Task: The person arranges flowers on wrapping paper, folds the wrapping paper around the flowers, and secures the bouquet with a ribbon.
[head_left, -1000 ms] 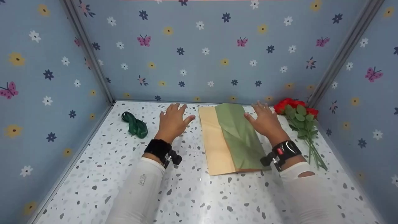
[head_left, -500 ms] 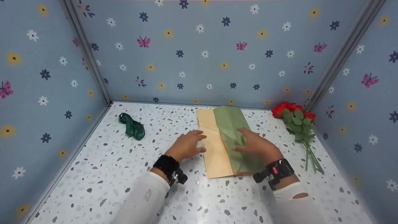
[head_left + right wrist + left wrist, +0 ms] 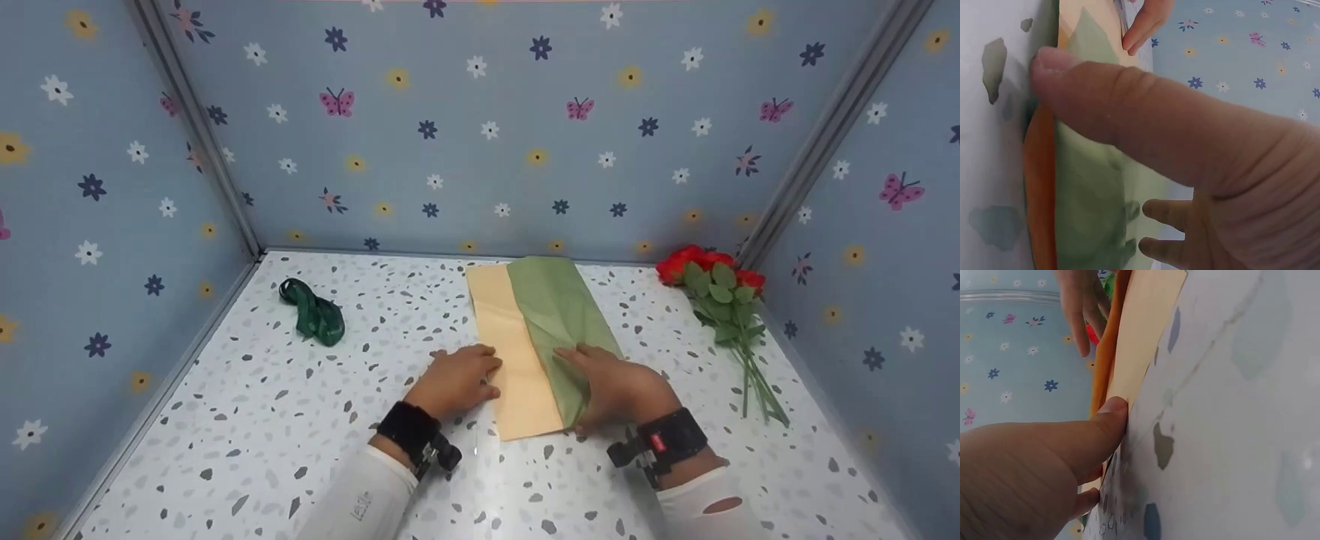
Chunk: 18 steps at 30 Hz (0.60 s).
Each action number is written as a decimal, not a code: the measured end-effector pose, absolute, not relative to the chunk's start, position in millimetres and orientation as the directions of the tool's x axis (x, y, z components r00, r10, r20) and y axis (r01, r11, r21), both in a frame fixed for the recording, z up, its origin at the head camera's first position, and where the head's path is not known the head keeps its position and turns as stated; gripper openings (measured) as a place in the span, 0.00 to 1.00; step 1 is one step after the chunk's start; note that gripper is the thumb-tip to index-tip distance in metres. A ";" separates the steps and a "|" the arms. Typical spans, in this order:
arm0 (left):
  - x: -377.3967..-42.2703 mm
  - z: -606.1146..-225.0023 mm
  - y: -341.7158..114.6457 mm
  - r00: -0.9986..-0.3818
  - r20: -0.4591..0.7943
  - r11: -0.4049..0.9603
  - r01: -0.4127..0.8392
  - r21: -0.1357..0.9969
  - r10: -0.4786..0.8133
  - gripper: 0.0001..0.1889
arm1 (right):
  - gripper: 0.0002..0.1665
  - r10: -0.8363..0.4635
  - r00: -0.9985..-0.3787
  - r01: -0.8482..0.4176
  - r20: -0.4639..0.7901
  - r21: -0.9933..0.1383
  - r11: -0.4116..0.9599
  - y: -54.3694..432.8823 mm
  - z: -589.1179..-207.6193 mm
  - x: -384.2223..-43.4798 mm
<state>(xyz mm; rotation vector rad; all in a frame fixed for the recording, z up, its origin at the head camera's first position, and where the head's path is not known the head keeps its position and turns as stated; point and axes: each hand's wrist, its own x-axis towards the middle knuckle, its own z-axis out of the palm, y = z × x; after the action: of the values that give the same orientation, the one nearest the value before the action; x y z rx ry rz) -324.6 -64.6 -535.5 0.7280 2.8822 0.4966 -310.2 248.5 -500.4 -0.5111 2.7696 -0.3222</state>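
A folded sheet of wrapping paper, cream on one side and green on the other (image 3: 551,300), lies on the speckled table in the head view. My left hand (image 3: 454,381) is at its left edge; in the left wrist view the thumb (image 3: 1109,424) touches the cream border. Over the green part is my right hand (image 3: 619,386), its fingers spread and its thumb at the near edge. The right wrist view shows that thumb (image 3: 1095,101) apart from the other fingers, with an orange layer (image 3: 1040,191) of the paper below it.
A bundled dark green ribbon (image 3: 315,313) lies on the left of the table (image 3: 247,405). Red artificial-looking roses (image 3: 686,262) with green stems lie at the right. Blue flower-patterned panels (image 3: 480,135) enclose the back and both sides.
Both hands have come back toward the person from the far part of the table and moved inward, down onto the paper's left edge and its green part.
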 end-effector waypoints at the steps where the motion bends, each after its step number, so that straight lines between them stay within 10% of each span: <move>1: -323.3 -536.5 -63.8 -0.877 -0.040 0.830 0.436 0.348 0.478 0.30 | 0.81 -0.389 -0.885 -0.319 -0.254 -0.276 0.907 249.0 -502.2 -310.2; 12: -326.2 -543.4 -65.0 -0.890 -0.078 0.851 0.401 0.340 0.450 0.31 | 0.65 -0.382 -0.897 -0.293 -0.222 -0.346 0.891 256.1 -512.7 -314.8; 18: -327.5 -537.2 -66.6 -0.862 0.002 0.838 0.494 0.234 0.507 0.24 | 0.23 -0.312 -0.943 -0.237 -0.118 -0.422 0.875 251.6 -510.9 -319.9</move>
<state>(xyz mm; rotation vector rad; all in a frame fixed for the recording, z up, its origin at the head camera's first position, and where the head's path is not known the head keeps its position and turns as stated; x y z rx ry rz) -327.5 -66.6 -537.2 0.8054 2.9536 0.3514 -319.9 251.6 -510.9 -0.4234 2.8635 -0.6101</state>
